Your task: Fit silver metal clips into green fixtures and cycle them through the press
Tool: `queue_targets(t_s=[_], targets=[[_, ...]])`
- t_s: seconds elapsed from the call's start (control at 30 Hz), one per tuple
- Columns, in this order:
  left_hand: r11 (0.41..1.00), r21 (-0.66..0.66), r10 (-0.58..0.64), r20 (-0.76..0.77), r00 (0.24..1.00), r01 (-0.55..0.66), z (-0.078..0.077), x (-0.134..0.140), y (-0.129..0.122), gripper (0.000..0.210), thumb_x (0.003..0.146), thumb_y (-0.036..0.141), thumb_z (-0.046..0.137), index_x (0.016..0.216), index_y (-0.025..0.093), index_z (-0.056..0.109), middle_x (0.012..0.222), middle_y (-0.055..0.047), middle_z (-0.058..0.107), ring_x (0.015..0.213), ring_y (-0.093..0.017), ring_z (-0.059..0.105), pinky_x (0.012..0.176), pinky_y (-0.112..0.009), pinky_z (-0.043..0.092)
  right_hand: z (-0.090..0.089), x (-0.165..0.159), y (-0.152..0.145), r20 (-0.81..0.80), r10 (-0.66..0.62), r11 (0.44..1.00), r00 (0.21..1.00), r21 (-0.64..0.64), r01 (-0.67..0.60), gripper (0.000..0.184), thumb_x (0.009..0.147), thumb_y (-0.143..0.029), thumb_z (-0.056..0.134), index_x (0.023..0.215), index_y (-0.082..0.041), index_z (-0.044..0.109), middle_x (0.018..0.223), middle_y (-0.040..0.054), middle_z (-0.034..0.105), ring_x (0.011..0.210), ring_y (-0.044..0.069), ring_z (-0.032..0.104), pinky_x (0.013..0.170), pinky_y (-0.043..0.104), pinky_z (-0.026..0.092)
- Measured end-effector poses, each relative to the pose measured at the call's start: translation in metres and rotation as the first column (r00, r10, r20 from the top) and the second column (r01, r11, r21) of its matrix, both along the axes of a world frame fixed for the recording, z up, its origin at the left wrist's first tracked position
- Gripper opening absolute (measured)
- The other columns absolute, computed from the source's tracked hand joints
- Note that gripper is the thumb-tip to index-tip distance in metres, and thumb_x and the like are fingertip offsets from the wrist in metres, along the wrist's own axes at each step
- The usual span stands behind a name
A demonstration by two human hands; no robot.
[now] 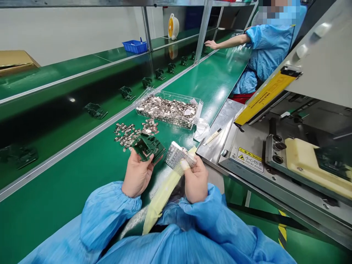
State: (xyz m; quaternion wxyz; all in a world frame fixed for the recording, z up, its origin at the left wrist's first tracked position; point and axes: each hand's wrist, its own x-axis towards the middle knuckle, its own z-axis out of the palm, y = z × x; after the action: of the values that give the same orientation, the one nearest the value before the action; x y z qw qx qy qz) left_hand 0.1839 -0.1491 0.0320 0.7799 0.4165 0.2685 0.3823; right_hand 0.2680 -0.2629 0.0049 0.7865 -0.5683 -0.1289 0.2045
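Note:
My left hand [138, 172] is closed around the lower edge of a dark green plastic frame [147, 146], tilted above the green bench. In my right hand [195, 179] I grip a flat block of stacked small silvery metal pieces [176, 156]. A strip of pale yellow tape [162, 196] hangs from that block toward my lap. The frame and the block are close together, with a narrow gap between them. Beyond my hands, loose small metal pieces [125, 134] lie in a pile. Behind it stands a clear tray [189, 126] full of similar pieces.
A line of green frames [126, 93] sits on the dark conveyor [55, 110] at left. To the right is a machine with a yellow light bar [264, 99]. Tweezers [212, 136] and a crumpled white cloth [202, 129] lie nearby. A co-worker's arm [231, 41] reaches toward the conveyor.

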Motion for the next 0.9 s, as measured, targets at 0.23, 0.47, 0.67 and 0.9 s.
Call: queue_targets(t_s=[0.23,0.47,0.67,0.9], targets=[[0.97,0.217,-0.08,-0.141,0.987,0.109,-0.036,0.012,-0.02,0.04,0.07,0.034,0.082,0.102,0.023,0.061,0.102,-0.002,0.068,0.095,-0.016,0.065,0.091,-0.031,0.052,-0.02,-0.013,-0.002,-0.277,-0.098,0.983,0.956,0.126,0.137,0.037,0.078,-0.037,0.065,0.112,-0.022,0.059,0.118,0.0081,0.067,0.11,0.023,0.061,0.103,0.043,0.043],[0.854,0.498,-0.05,-0.211,0.976,0.151,-0.047,0.02,-0.007,0.039,0.078,0.039,0.074,0.109,0.02,0.059,0.099,-0.004,0.062,0.089,-0.015,0.062,0.082,-0.027,0.053,-0.028,-0.027,-0.038,-0.155,0.166,0.968,0.974,-0.164,-0.191,0.027,0.08,-0.042,0.067,0.094,-0.02,0.06,0.09,0.0041,0.07,0.077,0.019,0.063,0.073,0.031,0.053],[0.75,0.631,-0.045,-0.247,0.968,0.196,-0.047,0.027,0.0,0.036,0.081,0.039,0.07,0.109,0.02,0.057,0.088,-0.002,0.062,0.076,-0.013,0.06,0.072,-0.025,0.054,-0.043,-0.012,-0.061,-0.25,0.369,0.899,0.895,-0.148,-0.412,0.04,0.072,-0.054,0.075,0.091,-0.02,0.064,0.084,0.0048,0.07,0.074,0.018,0.064,0.063,0.028,0.052],[0.735,0.646,-0.051,-0.251,0.967,0.206,-0.045,0.029,-0.006,0.029,0.085,0.033,0.066,0.109,0.02,0.059,0.094,-0.003,0.065,0.08,-0.013,0.063,0.074,-0.024,0.055,-0.071,-0.002,-0.069,-0.28,0.381,0.898,0.881,-0.114,-0.425,0.048,0.075,-0.067,0.065,0.078,-0.019,0.067,0.069,0.0054,0.068,0.064,0.015,0.06,0.059,0.026,0.048]])
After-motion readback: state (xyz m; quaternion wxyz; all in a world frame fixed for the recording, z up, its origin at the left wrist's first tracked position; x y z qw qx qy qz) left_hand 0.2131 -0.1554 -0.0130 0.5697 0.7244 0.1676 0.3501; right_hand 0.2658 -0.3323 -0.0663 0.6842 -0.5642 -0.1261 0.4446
